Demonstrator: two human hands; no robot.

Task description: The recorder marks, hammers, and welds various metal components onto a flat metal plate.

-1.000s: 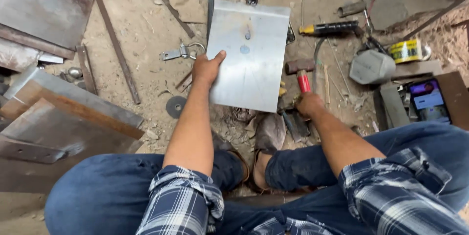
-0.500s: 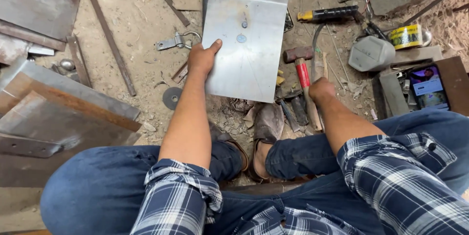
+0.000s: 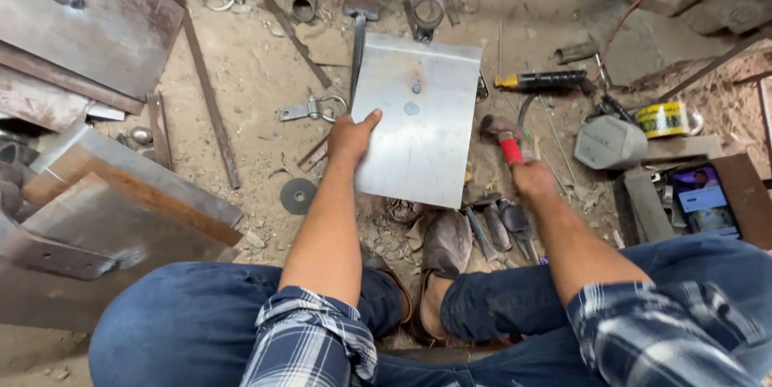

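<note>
My left hand (image 3: 351,136) grips the left edge of a shiny rectangular steel sheet (image 3: 418,122), thumb on top, holding it tilted above the dirt floor. The sheet has a small stud and a round mark near its middle and a bent lip along its far edge. My right hand (image 3: 532,180) is closed around the red handle of a hammer (image 3: 505,136), whose head lies just right of the sheet.
Rusty steel plates (image 3: 88,25) and angled sheets (image 3: 121,210) are stacked at left. Rods, clamps, a grinding disc (image 3: 298,195), a yellow-handled screwdriver (image 3: 540,80), yellow tape (image 3: 664,119), a grey block (image 3: 609,143) and a phone (image 3: 706,200) lie around. Chisels (image 3: 503,226) sit by my sandalled feet.
The sheet stays in my left hand. My right hand has closed on the hammer's red handle. The camera view has shifted slightly.
</note>
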